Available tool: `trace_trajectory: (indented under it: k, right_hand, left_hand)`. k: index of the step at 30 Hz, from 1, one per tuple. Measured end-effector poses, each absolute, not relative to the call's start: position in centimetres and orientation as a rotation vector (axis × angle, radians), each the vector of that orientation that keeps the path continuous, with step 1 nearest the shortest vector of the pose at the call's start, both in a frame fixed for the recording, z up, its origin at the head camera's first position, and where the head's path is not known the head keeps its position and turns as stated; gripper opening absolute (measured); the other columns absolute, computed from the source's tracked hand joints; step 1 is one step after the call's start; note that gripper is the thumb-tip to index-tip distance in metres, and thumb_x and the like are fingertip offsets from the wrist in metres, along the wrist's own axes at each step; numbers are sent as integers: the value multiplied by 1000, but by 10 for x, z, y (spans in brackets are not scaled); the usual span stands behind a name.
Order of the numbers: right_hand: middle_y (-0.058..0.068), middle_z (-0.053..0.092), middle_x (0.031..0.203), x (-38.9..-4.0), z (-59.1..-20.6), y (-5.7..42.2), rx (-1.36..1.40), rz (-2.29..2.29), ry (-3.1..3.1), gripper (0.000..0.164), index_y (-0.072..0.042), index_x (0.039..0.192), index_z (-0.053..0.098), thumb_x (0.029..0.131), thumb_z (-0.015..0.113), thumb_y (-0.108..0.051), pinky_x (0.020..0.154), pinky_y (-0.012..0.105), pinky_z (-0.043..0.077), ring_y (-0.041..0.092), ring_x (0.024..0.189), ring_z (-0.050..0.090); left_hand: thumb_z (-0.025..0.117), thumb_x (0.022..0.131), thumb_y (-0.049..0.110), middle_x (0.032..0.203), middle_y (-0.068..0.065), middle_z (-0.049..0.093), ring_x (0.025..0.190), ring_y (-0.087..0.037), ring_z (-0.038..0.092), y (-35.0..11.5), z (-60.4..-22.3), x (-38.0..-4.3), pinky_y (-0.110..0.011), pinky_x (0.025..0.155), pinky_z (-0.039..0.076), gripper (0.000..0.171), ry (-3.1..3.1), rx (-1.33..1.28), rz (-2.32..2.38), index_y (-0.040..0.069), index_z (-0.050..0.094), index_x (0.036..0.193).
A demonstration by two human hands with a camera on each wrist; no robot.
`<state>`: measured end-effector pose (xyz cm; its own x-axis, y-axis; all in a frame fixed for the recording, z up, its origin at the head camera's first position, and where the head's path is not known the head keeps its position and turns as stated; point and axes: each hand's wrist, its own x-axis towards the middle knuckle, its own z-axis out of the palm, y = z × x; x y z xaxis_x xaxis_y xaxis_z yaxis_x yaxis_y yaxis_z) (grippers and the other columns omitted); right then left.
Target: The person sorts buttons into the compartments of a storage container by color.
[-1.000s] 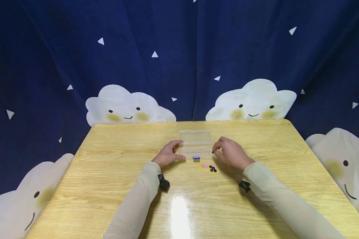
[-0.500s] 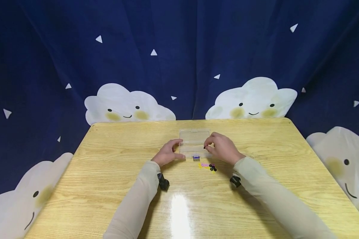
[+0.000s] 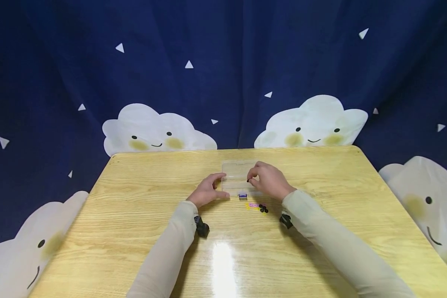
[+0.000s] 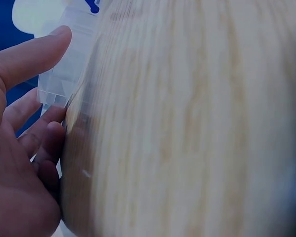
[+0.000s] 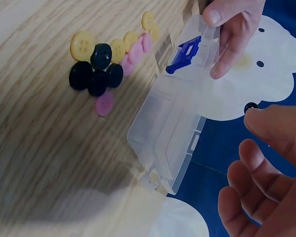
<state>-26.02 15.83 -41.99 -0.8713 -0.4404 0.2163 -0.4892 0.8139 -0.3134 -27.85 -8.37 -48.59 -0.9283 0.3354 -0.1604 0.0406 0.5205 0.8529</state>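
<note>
A clear plastic box [image 5: 162, 118] lies with its lid raised on the wooden table and has a blue latch [image 5: 185, 54] on its front. My left hand [image 3: 205, 191] spans the left end of the box, thumb at the front corner and fingers farther back. In the left wrist view, the box end [image 4: 63, 74] sits between that thumb and the fingers. My right hand [image 3: 270, 181] is over the right part of the box, pinching a small black button [image 5: 251, 106] between thumb and forefinger. The forefinger is largely hidden in the right wrist view.
In front of the box lie several loose buttons: black ones [image 5: 81, 75], yellow ones [image 5: 83, 46] and pink ones [image 5: 104, 103]. The wooden table [image 3: 145, 174] ends at a dark blue curtain [image 3: 223, 74] with white clouds.
My right hand has moved left from beside the box to over it, carrying the black button. The left hand has stayed at the box's left end.
</note>
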Motion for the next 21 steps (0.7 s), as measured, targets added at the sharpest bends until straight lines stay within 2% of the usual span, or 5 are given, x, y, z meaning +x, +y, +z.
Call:
trace_trajectory:
  k: [12,21]
  right_hand:
    - [3,66,91,-263,-423,152,754,540,-2902,8,-16,89,78,91,70,-15,69,35,52,16,75,58]
    - [5,67,91,-275,-422,148,747,508,-2911,8,-15,89,77,91,70,-15,71,38,53,18,76,60]
  left_hand:
    - [81,84,24,149,-8,45,111,-26,45,-84,-484,-278,-38,86,41,76,2441,318,1349,25,43,151]
    - [82,82,23,149,-8,45,114,-26,45,-85,-484,-278,-41,95,40,76,2442,312,1382,24,45,149]
